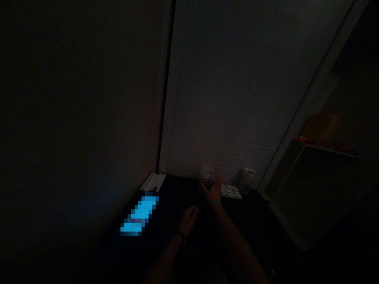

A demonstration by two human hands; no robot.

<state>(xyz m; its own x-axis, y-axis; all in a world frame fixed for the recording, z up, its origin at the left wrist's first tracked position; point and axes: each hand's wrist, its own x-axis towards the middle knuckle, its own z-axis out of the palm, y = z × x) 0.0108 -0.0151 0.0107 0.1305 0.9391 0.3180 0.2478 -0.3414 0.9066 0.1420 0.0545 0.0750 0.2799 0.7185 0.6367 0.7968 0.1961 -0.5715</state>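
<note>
The scene is very dark. My right hand (212, 192), with a band at its wrist, reaches to a clear plastic case (208, 172) standing upright by the pale wall. Its thumb and fingers are spread at the case's front; the dimness hides whether they touch it. Nearer to me, my left hand (188, 217) hovers low over the dark tabletop (174, 191) with its fingers curled together. Whatever they hold, if anything, cannot be made out. Just right of my right hand lies a row of white marker-like sticks (231, 191).
A second clear case (247, 180) stands by the wall at the right. More white sticks (153, 182) lie side by side at the left, behind a glowing blue, pixelated screen (140, 215). Further right is a shelf (331, 148) with a rounded yellowish object (321, 126).
</note>
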